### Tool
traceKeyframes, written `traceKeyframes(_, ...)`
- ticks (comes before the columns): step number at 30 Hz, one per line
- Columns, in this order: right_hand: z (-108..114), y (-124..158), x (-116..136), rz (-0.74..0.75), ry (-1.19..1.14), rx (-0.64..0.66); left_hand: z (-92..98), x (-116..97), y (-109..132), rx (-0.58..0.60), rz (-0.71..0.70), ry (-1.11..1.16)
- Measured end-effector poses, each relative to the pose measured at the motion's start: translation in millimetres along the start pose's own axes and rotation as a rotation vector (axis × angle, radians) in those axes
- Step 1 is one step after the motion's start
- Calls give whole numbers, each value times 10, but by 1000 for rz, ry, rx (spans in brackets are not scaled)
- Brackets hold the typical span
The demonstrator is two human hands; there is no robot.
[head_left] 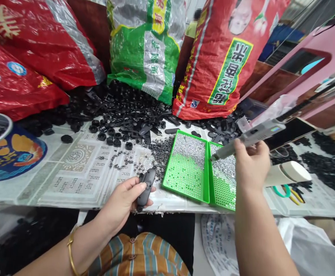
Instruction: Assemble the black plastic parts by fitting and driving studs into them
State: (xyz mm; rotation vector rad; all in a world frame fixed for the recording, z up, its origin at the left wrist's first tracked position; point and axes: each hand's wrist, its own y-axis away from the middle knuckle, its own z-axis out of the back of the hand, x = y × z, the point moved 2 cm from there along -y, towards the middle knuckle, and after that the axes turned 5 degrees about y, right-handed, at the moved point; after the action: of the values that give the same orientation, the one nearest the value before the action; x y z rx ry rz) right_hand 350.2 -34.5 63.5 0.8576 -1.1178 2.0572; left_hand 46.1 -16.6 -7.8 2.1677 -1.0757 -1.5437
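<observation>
My left hand (pixel 128 197) grips a small black plastic part (pixel 146 188), long and rounded, just over the table's front edge. Wrapped round a grey electric screwdriver (pixel 256 134), my right hand (pixel 252 161) is raised over the right-hand tray. The tool's tip points left and down, close to the trays' shared edge; whether it touches a screw I cannot tell. Two green perforated trays (pixel 186 180) lie side by side, with many tiny silver screws (pixel 188 145) at their far ends. Part of the right tray is hidden behind my right forearm.
Loose black parts (pixel 121 111) are heaped along the back, below red and green sacks (pixel 147 50). A blue tub (pixel 15 149) stands at left. On the right are a white cylinder (pixel 288 172), yellow-handled pliers (pixel 296 195) and a pink frame (pixel 305 61).
</observation>
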Motion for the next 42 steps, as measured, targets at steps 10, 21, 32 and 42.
traceKeyframes(10,76,639,166,-318,-474,177,-105,92,-162,-75,-8,52)
traceKeyframes(21,-4,801,408,-219,-508,159,-136,126,-196,-118,-27,41)
traceKeyframes(32,-422,892,239,-65,-813,147,-169,90,-170,-106,-23,20)
traceKeyframes(42,-517,912,183,-69,-812,180,-155,107,-187,-89,-43,23)
